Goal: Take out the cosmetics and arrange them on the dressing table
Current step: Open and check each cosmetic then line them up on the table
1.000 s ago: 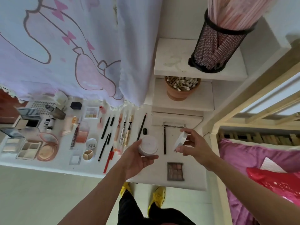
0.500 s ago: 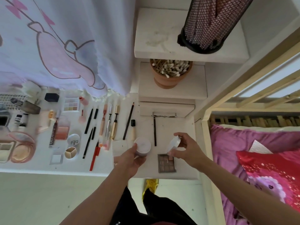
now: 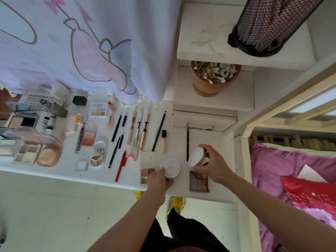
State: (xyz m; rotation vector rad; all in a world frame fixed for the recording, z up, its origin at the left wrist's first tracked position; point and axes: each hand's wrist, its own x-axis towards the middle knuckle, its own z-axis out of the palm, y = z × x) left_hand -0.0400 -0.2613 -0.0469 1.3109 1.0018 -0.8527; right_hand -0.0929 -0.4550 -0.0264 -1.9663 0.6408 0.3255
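Head view, looking down. Left hand [image 3: 159,180]: fingers curled round the near side of a round white jar [image 3: 170,167], thumb on its rim; the jar sits low on the dressing table [image 3: 218,140], apparently touching the top, though the hand hides its base. Right hand [image 3: 211,165]: fingertips spread and closed on a white lid [image 3: 196,157], tilted on edge and held clear of the table, just right of the jar.

Landmark: the jar. Just left of it, a small brown palette [image 3: 146,174], partly under the left hand. Right of it, below the lid, a darker eyeshadow palette [image 3: 198,181]. Behind it, a thin black pencil [image 3: 187,144] lying straight. Further left, rows of pencils, tubes, compacts and palettes run to the table's far left end.

Progress, as a judgement: most of the cosmetics look laid out already. The jar is being placed in the free patch at the right end; the lid is not yet set down or put back on. No bag or box of remaining items shows, so what is left cannot be told.

Against half a second ago: the jar has come down from the air towards the table and shifted left, the small brown palette now shows beside it, and the lid has stayed raised.
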